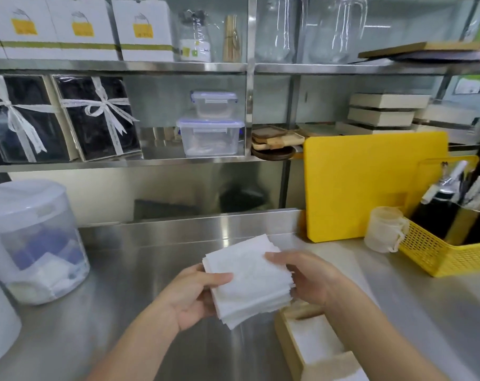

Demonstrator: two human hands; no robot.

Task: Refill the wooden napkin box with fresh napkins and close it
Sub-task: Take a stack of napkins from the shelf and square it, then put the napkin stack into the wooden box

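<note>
Both hands, left (190, 295) and right (306, 276), grip a napkin stack (247, 281) above the tabletop (139, 292), fingers closed on its edges. Open box (310, 345) below right, napkins inside.

So the napkin stack (247, 281) was up over the middle of the desk (123, 312), left hand (194, 295) on its left side, right hand (310, 279) on its right. The wooden box (313, 350) sat at the near edge, right under the right hand. Lidded container (32, 243) at the left edge, basket (450, 248) far right, cutting board (370, 185) leaning at the back.
</note>
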